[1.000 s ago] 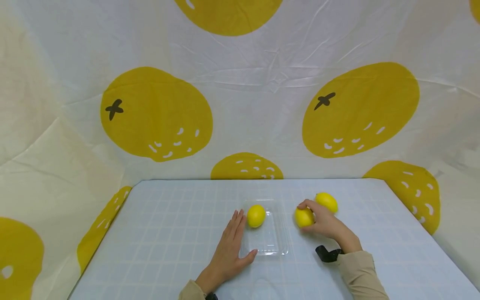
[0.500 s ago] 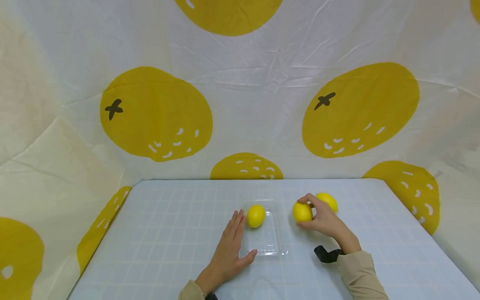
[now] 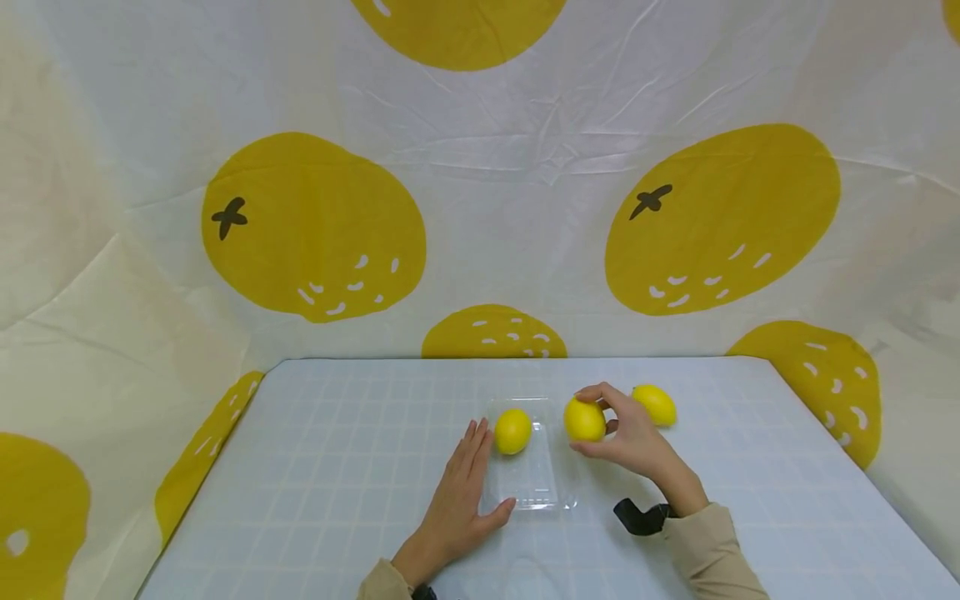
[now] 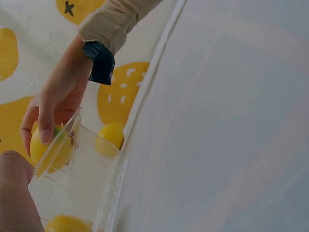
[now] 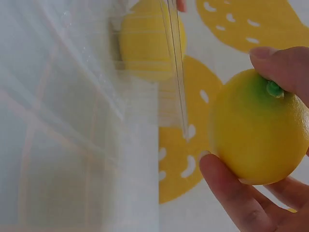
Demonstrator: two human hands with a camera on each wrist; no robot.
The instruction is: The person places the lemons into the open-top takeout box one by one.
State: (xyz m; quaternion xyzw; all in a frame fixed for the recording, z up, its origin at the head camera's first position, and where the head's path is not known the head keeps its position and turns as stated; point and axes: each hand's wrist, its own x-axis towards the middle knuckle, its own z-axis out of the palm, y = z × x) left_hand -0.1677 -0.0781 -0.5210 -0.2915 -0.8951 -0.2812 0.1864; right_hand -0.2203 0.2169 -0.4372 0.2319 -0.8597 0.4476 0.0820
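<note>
My right hand (image 3: 630, 437) pinches a yellow lemon (image 3: 584, 419) between thumb and fingers, over the right rim of a clear plastic box (image 3: 534, 483). In the right wrist view the held lemon (image 5: 260, 128) shows a green stem end beside the thumb. Another lemon (image 3: 513, 432) lies inside the box, toward its far left. My left hand (image 3: 457, 500) rests along the box's left side, fingers straight and thumb at the near left corner. On the table behind the right hand lies a third lemon (image 3: 655, 405).
The table (image 3: 337, 467) wears a pale checked cloth. Behind it hangs a white curtain (image 3: 517, 225) printed with large yellow fruit. A black wrist device (image 3: 641, 517) juts out below the right wrist.
My right hand has lifted the lemon from the table and carried it left to the box's right rim. The left hand and the box have stayed in place.
</note>
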